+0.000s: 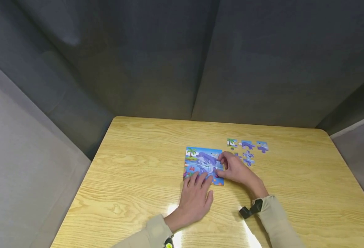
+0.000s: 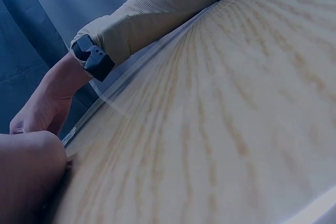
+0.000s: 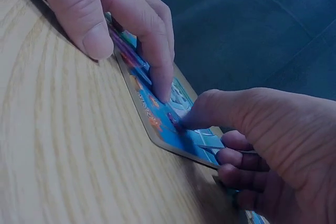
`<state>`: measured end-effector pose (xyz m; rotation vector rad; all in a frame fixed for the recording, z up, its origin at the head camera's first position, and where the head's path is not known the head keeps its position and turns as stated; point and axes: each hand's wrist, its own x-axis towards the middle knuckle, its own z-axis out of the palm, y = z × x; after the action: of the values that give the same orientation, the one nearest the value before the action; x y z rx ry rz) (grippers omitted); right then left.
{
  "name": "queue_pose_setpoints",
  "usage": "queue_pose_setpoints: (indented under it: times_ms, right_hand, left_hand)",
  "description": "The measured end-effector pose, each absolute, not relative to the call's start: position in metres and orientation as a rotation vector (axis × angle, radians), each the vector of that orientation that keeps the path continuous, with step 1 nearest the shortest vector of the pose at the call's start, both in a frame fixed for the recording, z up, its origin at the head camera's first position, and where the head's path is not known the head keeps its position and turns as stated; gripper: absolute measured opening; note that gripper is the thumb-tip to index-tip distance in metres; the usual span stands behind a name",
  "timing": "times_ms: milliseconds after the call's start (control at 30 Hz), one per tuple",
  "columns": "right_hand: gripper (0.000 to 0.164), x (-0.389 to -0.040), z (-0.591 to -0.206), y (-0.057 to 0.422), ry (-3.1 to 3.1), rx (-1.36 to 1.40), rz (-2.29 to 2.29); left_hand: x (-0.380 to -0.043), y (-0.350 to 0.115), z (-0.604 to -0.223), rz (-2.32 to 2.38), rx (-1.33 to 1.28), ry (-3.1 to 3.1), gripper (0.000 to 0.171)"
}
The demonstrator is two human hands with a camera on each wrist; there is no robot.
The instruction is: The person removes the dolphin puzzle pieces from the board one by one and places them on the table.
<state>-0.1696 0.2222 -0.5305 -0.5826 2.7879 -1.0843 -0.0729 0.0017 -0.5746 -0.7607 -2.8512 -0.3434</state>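
The head view alone lays out the whole dolphin jigsaw puzzle (image 1: 203,162), flat on the wood-grained table (image 1: 132,172), with loose jigsaw pieces (image 1: 247,144) scattered beyond its right edge, among them a palm-tree piece (image 1: 232,142). The right wrist view shows instead the puzzle's thickness, its rounded near corner resting on the wood, and the contact of both hands from the side. The left wrist view is mostly bare tabletop, but it catches the other forearm in its beige sleeve (image 2: 157,11), with a black wrist device (image 2: 93,56) strapped at the cuff. The left hand (image 1: 194,203) comes in from the near side, palm down, its fingers extended and slightly spread with their tips on the puzzle's lower part; its thumb stands away from them, off the puzzle over the wood. The right hand (image 1: 235,168) reaches in from the right, bent at the wrist, thumb and index finger arched apart over the puzzle's right side, the thumb tip touching the picture and the other fingers curled by the edge; whether they pinch a piece or merely press, I cannot tell.
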Motion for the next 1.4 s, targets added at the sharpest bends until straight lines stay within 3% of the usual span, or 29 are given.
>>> queue_pose_setpoints:
  times_ms: [633,867,1400]
  right_hand:
    - [0.034,-0.1708,-0.5303,0.2166,2.776,-0.617,-1.171]
    - [0.042,-0.1697,-0.5318,0.2155,2.791,-0.652,-1.114]
    - [0.035,-0.1706,-0.5385,0.2163,2.834,-0.649,-1.145]
  left_hand:
    - [-0.0729,0.001,-0.5744,-0.371,-0.76,-2.865,0.053]
    - [-0.0724,0.0006,-0.574,-0.365,-0.763,-2.849,0.053]
    - [-0.072,0.0013,-0.5731,-0.368,-0.774,-2.878,0.054]
